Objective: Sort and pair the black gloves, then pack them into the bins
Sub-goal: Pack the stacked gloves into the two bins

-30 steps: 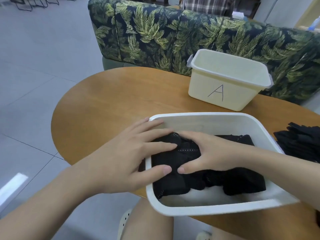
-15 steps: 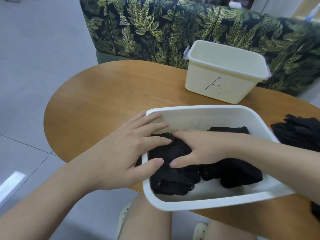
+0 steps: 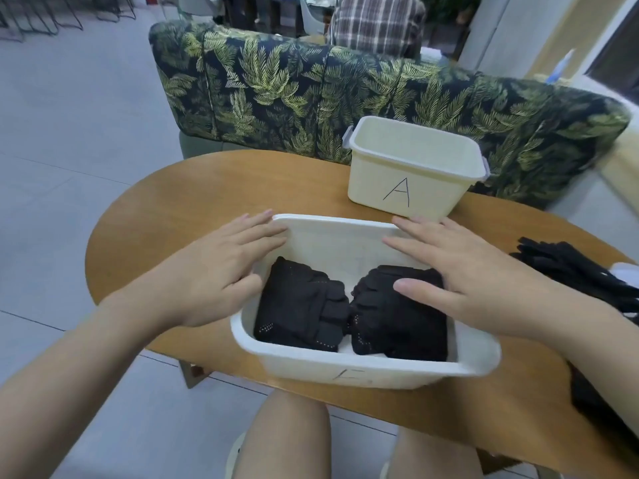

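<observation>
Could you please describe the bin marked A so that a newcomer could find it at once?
On the oval wooden table, look at the far edge next to the leaf-patterned sofa. The cream plastic bin there bears a handwritten A; unlike the nearer white plastic bin, it shows no gloves.

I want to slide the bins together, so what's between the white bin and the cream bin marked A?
Head view: between the white plastic bin and cream bin marked A, only bare wooden table.

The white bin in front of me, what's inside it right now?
Two folded bundles of black gloves lie side by side on the floor of the white bin. The right hand covers part of the right bundle, and anything beneath the gloves is hidden.
</observation>
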A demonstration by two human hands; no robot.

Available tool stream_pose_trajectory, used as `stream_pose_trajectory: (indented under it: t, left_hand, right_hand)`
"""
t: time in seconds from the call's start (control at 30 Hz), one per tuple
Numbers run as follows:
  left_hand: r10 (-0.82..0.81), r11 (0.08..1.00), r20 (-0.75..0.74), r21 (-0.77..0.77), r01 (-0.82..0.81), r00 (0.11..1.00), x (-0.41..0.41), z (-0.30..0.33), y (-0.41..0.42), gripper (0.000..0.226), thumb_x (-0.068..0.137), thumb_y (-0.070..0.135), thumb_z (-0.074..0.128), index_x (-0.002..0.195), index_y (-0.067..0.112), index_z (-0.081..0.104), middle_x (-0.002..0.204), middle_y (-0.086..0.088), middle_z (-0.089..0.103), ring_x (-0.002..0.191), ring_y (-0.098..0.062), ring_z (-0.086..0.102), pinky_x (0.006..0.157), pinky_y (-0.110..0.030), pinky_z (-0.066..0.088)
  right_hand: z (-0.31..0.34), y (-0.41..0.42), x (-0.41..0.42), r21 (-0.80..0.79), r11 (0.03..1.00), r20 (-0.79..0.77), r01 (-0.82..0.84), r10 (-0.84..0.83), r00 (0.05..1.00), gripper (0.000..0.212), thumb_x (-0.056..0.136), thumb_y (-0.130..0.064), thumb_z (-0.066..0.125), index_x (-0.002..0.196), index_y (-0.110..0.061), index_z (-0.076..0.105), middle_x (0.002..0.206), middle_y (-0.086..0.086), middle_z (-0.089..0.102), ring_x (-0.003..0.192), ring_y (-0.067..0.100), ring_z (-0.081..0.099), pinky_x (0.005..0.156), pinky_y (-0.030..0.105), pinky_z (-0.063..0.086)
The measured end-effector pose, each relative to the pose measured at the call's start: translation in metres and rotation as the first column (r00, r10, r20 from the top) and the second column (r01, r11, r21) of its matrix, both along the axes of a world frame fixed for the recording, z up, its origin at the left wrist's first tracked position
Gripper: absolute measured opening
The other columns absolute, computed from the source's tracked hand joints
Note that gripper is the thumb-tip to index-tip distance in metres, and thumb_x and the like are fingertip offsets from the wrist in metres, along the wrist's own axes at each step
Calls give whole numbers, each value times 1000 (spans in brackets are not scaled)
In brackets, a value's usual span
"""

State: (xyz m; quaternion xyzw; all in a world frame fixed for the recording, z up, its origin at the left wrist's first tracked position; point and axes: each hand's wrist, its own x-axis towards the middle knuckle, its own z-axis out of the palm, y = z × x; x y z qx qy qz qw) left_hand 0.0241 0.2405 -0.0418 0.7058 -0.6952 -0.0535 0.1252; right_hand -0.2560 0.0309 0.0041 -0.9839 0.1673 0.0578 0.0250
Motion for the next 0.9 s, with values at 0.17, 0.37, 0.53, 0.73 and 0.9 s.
stream_pose_trajectory:
  t: [0.17, 0.37, 0.53, 0.73, 0.9]
  left_hand:
    - [46, 997, 86, 51, -50, 995, 30, 6, 1, 84, 81, 43, 14, 160, 21, 30, 168, 16, 13, 151, 7, -14, 125, -24, -9]
    - [140, 984, 174, 82, -156, 975, 79, 8, 10, 84, 81, 46, 10, 160, 26, 27, 160, 25, 8, 148, 10, -16, 122, -20, -13]
    - [287, 948, 135, 102, -301, 948, 119, 14, 23, 54, 107, 16, 39, 160, 19, 28, 168, 10, 15, 155, -6, -1, 125, -26, -4]
    - [416, 895, 145, 111, -433, 898, 161, 17, 24, 49, 108, 11, 39, 157, 15, 37, 169, 4, 19, 158, -19, 9, 127, -38, 9]
    - [478, 850, 208, 136, -509, 853, 182, 22, 8, 49, 107, 11, 42, 156, 15, 38, 168, 3, 23, 158, -19, 12, 126, -39, 12]
  right_hand:
    - [-26, 5, -30, 361, 897, 158, 255, -328, 931, 80, 88, -85, 24, 159, -48, 17, 165, -32, -8, 148, -16, -12, 128, 29, 0]
    - [-61, 23, 21, 570, 800, 240, 187, -380, 893, 76, 98, -65, 42, 163, -38, 12, 165, -30, -17, 150, -11, -12, 127, 28, 1]
    - [-62, 27, 92, 570, 812, 298, 127, -348, 889, 65, 106, -52, 40, 164, -30, 19, 170, -14, -13, 155, 2, -11, 128, 32, -1]
    - [-62, 17, 160, 574, 811, 296, 111, -332, 896, 64, 107, -54, 37, 163, -31, 20, 171, -12, -10, 157, 6, -9, 128, 34, 0]
    - [-61, 5, 182, 567, 819, 285, 88, -296, 912, 70, 105, -61, 33, 164, -30, 15, 171, -12, -11, 156, 6, -10, 127, 34, -2]
